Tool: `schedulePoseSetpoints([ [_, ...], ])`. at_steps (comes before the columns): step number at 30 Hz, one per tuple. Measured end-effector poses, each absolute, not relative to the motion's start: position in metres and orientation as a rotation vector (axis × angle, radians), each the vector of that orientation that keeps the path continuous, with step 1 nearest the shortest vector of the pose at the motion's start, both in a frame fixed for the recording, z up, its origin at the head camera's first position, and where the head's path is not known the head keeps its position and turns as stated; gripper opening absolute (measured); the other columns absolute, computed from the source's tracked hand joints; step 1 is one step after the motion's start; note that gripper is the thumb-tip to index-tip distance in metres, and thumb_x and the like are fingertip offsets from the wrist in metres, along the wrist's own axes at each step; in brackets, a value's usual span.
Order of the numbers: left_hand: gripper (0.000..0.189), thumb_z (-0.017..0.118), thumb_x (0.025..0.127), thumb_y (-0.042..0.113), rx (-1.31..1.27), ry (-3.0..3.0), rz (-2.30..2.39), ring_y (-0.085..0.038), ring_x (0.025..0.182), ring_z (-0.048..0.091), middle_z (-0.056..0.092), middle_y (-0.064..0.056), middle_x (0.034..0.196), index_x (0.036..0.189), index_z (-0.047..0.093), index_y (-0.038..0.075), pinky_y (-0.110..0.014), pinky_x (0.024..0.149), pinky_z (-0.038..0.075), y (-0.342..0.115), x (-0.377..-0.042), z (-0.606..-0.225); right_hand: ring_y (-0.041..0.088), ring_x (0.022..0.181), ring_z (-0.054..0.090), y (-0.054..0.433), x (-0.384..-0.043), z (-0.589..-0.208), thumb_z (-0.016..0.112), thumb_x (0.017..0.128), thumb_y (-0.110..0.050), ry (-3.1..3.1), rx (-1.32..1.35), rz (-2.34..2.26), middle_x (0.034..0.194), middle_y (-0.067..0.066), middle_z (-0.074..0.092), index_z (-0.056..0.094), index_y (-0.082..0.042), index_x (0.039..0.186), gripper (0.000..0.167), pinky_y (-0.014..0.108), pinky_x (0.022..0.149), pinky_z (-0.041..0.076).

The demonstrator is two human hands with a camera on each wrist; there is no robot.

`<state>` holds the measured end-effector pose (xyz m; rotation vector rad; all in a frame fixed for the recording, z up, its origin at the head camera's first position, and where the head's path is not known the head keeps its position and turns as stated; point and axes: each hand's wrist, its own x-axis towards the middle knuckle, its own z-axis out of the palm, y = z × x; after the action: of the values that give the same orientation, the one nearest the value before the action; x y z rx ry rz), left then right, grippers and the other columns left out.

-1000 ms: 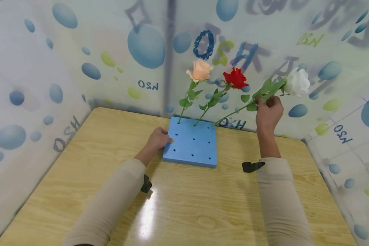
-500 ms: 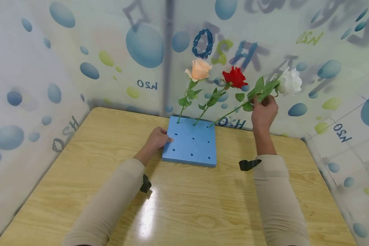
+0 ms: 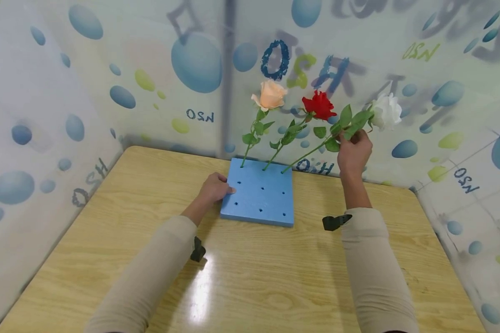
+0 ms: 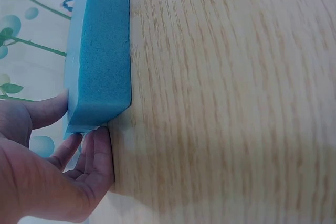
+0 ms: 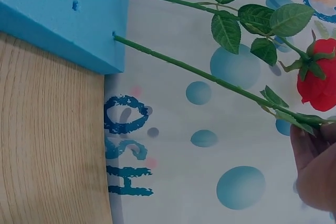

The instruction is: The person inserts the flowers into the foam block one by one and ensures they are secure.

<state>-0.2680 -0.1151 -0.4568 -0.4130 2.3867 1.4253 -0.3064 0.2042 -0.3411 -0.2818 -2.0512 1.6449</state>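
A blue foam board [image 3: 258, 196] with rows of small holes lies flat on the table. My left hand [image 3: 214, 187] grips its left edge; in the left wrist view the thumb [image 4: 50, 111] is on the top face and the fingers are against the side. My right hand [image 3: 355, 150] pinches the leafy upper stem of a white rose [image 3: 386, 112]. That stem [image 5: 194, 69] slants down to the back right hole, its lower end in the hole. A peach rose [image 3: 271, 95] and a red rose [image 3: 319, 105] stand tilted in the other back-row holes.
The wooden table [image 3: 250, 277] runs up to a patterned backdrop [image 3: 150, 60] behind the board and at both sides. The red rose's head leans close to the white rose's leaves. Several front and middle holes hold no stems.
My right hand has moved left and slightly down with the white rose. The stem's end has gone from above the board's back right edge into the hole. The left hand has stayed put.
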Motion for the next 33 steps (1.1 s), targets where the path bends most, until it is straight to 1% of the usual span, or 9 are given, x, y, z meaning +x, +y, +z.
schedulePoseSetpoints([
  [9, 0.047, 0.066, 0.091, 0.016, -0.406, 2.396, 1.416, -0.03, 0.113, 0.052, 0.052, -0.018, 0.132, 0.132, 0.048, 0.002, -0.042, 0.093, 0.047, -0.115, -0.267, -0.457, 0.017, 0.102, 0.064, 0.205, -0.311, -0.344, 0.059, 0.097, -0.017, -2.035, -0.279, 1.74, 0.127, 0.009, 0.062, 0.058, -0.013, 0.133, 0.037, 0.031, 0.095, 0.05],
  [16, 0.047, 0.066, 0.091, 0.016, -0.403, 2.388, 1.422, -0.031, 0.114, 0.052, 0.052, -0.019, 0.132, 0.132, 0.048, 0.001, -0.043, 0.095, 0.046, -0.113, -0.267, -0.457, 0.016, 0.103, 0.063, 0.207, -0.315, -0.346, 0.057, 0.098, -0.017, -2.077, -0.265, 1.735, 0.13, 0.011, 0.06, 0.054, -0.012, 0.136, 0.039, 0.03, 0.095, 0.05],
  [26, 0.048, 0.066, 0.091, 0.015, -0.408, 2.394, 1.417, -0.031, 0.112, 0.053, 0.052, -0.019, 0.132, 0.133, 0.048, 0.001, -0.042, 0.093, 0.047, -0.114, -0.267, -0.456, 0.017, 0.108, 0.063, 0.205, -0.322, -0.349, 0.056, 0.099, -0.019, -2.185, -0.186, 1.719, 0.132, 0.01, 0.058, 0.053, -0.008, 0.137, 0.04, 0.03, 0.097, 0.048],
  [33, 0.049, 0.067, 0.09, 0.016, -0.408, 2.398, 1.418, -0.031, 0.112, 0.053, 0.052, -0.019, 0.132, 0.133, 0.048, 0.001, -0.042, 0.093, 0.047, -0.115, -0.267, -0.456, 0.017, 0.108, 0.063, 0.206, -0.324, -0.351, 0.054, 0.099, -0.02, -2.227, -0.166, 1.683, 0.132, 0.012, 0.058, 0.053, -0.007, 0.137, 0.04, 0.03, 0.097, 0.048],
])
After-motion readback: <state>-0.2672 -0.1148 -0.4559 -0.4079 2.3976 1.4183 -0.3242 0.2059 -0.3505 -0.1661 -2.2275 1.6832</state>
